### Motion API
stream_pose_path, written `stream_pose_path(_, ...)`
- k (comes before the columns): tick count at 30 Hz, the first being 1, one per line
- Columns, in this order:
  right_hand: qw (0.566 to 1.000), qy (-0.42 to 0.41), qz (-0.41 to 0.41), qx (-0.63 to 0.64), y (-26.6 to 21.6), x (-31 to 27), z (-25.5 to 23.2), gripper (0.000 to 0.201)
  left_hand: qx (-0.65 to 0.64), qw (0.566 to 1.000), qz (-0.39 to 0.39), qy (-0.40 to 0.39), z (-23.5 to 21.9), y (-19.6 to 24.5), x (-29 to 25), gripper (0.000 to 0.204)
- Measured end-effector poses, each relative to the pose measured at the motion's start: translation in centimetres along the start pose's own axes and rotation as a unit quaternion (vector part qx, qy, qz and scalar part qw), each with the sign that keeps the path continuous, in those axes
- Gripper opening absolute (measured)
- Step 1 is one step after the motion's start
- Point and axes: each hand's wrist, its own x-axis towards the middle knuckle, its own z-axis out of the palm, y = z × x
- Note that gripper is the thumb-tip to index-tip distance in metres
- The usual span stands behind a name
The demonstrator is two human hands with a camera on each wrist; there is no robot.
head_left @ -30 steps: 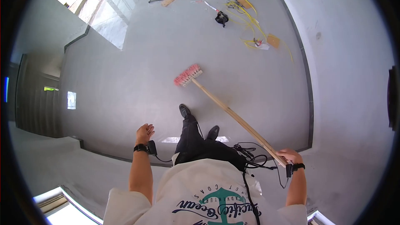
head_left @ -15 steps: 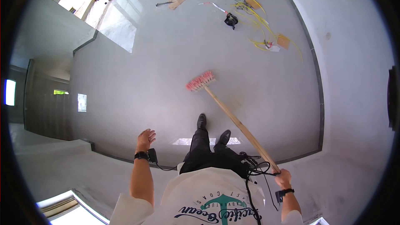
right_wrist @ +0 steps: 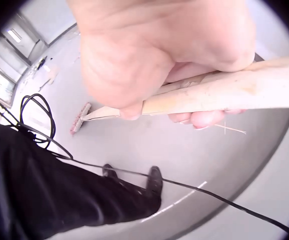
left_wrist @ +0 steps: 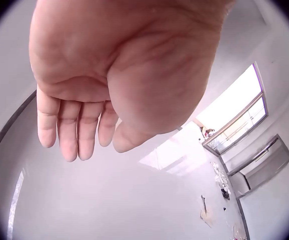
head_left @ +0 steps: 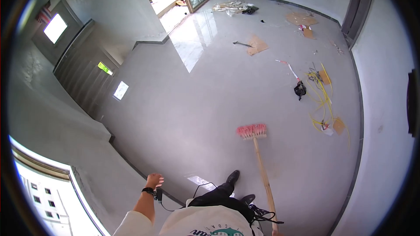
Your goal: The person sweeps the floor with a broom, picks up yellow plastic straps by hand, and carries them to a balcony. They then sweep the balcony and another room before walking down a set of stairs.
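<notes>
A: Gripping what, in the right hand?
B: A broom, by its wooden handle. Wrapped round it, thumb on one side, fingertips showing beneath.
A: Just left of that handle?
B: Black shoes, ahead of the right hand and to the left.
A: And the left hand?
B: Well off to the left, apart from the broom. Palm bare, fingers fairly straight and side by side, nothing held.
A: Nearer to the broom, then?
B: Plainly the right. Pointing ahead from there and slightly left, along the handle, to pink bristles set crosswise at the far end. Pressed hard on the floor or barely touching? Impossible to tell.
A: Farther out?
B: Ahead and right of the right hand, yellow cords, with a black bag near. Beyond, straight ahead, cardboard.
</notes>
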Motion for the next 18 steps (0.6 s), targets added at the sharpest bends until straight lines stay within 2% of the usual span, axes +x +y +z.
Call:
stream_pose_path(1,0.994,0.075,-0.077,-0.007,-2.2,6.0,0.3,0.058,-0.012,1.000,0.012,-0.006,-0.6,0.9,-0.1,0.023)
stream_pose_path(3,0.997,0.052,0.053,-0.033,-8.8,19.1,-2.2,0.071,-0.016,0.999,0.035,-0.012,-1.2,2.6,-0.3,0.024)
stream_pose_path(4,0.991,0.115,0.051,0.039,-12.7,25.1,-4.1,0.076,-0.003,0.999,0.047,-0.011,-1.3,3.9,-0.6,0.024)
stream_pose_path(5,0.982,0.055,0.063,0.168,-20.1,25.2,-11.7,0.079,-0.002,0.998,0.064,-0.026,-1.4,4.9,-0.1,0.025)
stream_pose_path(6,0.975,0.062,0.036,0.212,-24.4,27.2,-15.5,0.078,0.011,0.996,0.079,-0.046,-1.6,5.8,0.4,0.025)
stream_pose_path(7,0.976,0.094,0.042,0.191,-28.0,27.2,-19.3,0.075,0.036,0.995,0.071,-0.057,-1.7,6.7,0.3,0.025)
stream_pose_path(8,0.969,0.164,0.052,0.176,-29.2,27.8,-20.3,0.073,0.075,0.990,0.111,-0.037,-1.3,8.6,0.2,0.026)
stream_pose_path(9,0.970,0.176,0.054,0.159,-29.4,26.9,-21.3,0.074,0.112,0.981,0.156,-0.023,-0.6,10.4,0.3,0.026)
stream_pose_path(10,0.971,0.190,0.056,0.136,-28.6,25.1,-21.8,0.074,0.130,0.978,0.156,-0.047,-0.2,10.9,0.7,0.026)
stream_pose_path(12,0.976,0.180,0.083,0.089,-24.9,20.3,-21.0,0.074,0.021,0.982,0.176,-0.062,0.7,11.3,2.3,0.027)
stream_pose_path(13,0.980,0.166,0.072,0.082,-21.6,18.1,-19.2,0.074,0.024,0.982,0.173,-0.078,1.1,10.7,3.3,0.027)
stream_pose_path(15,0.976,0.173,0.115,0.065,-15.6,11.2,-15.7,0.076,0.053,0.988,0.111,-0.094,1.4,8.7,5.4,0.028)
stream_pose_path(16,0.972,0.157,0.164,0.056,-13.9,6.2,-15.1,0.072,0.077,0.988,0.080,-0.105,1.6,7.4,6.7,0.032)
stream_pose_path(18,0.963,0.184,0.184,0.066,-9.1,-3.3,-11.8,0.070,0.085,0.989,-0.002,-0.120,1.6,5.0,8.8,0.030)
